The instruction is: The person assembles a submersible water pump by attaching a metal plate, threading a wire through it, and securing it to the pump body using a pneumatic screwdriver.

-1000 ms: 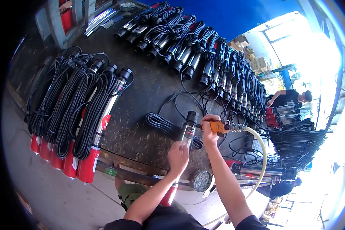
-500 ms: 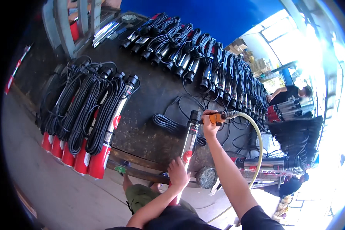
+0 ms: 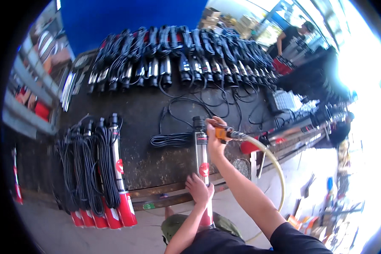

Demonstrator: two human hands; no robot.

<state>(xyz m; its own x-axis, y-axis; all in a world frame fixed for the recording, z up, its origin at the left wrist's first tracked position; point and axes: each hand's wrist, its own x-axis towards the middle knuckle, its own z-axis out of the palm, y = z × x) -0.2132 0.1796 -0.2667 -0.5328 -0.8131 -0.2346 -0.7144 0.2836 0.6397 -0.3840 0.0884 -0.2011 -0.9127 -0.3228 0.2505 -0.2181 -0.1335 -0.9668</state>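
Dark bench [image 3: 139,169], hands [image 3: 216,146] [image 3: 200,194] curled around tool [image 3: 223,134] and tube [image 3: 202,151]

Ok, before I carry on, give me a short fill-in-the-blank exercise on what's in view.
The ____ hand grips the orange handheld tool.
The other hand is on a long silver metal cylinder whose lower end is ____.
A bundled black cable lies to the ____ of that cylinder.
The large flat panel behind the row of silver-and-black cylinders is ____ in colour.

Missing words: right; red; left; blue.
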